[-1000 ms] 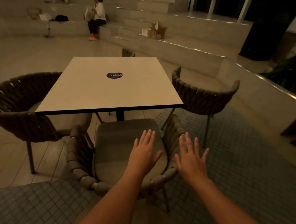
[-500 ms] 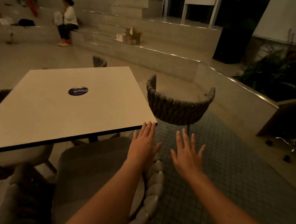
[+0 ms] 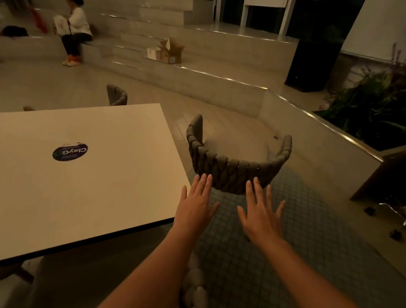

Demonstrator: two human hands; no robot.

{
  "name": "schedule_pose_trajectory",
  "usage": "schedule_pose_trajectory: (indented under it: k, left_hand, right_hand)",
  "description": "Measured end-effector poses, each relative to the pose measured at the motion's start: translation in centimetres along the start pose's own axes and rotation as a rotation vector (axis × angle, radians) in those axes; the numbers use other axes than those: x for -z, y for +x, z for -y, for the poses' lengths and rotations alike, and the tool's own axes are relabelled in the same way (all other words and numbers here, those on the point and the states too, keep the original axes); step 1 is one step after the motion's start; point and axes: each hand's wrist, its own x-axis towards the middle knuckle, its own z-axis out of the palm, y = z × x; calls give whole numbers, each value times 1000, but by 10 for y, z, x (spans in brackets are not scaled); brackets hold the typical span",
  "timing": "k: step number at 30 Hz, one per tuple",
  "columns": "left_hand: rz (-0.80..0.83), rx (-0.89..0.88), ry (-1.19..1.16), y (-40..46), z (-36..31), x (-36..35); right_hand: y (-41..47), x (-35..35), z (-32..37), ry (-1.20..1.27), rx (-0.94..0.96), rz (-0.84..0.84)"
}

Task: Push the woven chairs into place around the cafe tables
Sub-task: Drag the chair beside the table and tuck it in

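Observation:
A square white cafe table [image 3: 75, 181] with a dark round sticker fills the left. A grey woven chair [image 3: 235, 169] stands off the table's right corner, its curved back towards me and its seat facing away. My left hand [image 3: 195, 206] and my right hand [image 3: 261, 215] are stretched out flat, fingers apart, just short of that chair's back and holding nothing. Below my left arm, the woven rim of a nearer chair [image 3: 196, 294] shows, its seat tucked under the table edge. Another woven chair [image 3: 117, 95] peeks over the table's far side.
A low stone wall [image 3: 322, 140] and steps [image 3: 179, 77] curve behind the chair. A planter with plants [image 3: 385, 106] and a wheeled chair base [image 3: 399, 217] lie to the right. A person [image 3: 75, 29] sits on the steps at far left, near cardboard boxes [image 3: 167, 52].
My view has swung right and forward. My hands have left the near chair, now low at the table edge, and reach towards the chair at the right corner.

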Motion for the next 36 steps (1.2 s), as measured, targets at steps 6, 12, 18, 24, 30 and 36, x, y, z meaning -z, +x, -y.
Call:
schedule_pose_trajectory:
  k: [6,12,18,24,30,36]
  left_hand:
    - [8,33,-32,65,-10,-14]
    - [23,121,-42,141,-24,-34]
    - [26,158,-78,202,-35,-57]
    - [88,202,-100,255,-30,-87]
    - [114,185,-33,313,-2,-116]
    - [203,168,24,369,28,-142]
  right_hand:
    - [71,-3,-36,-11,21,0]
    - [146,-10,-70,-15,69,43]
    - [200,-20,-99,-27,108,86]
    - [254,-40,-119,-41,109,162]
    - [313,-76,-124,-52,109,225]
    - [366,-115,-124,-64,93,276]
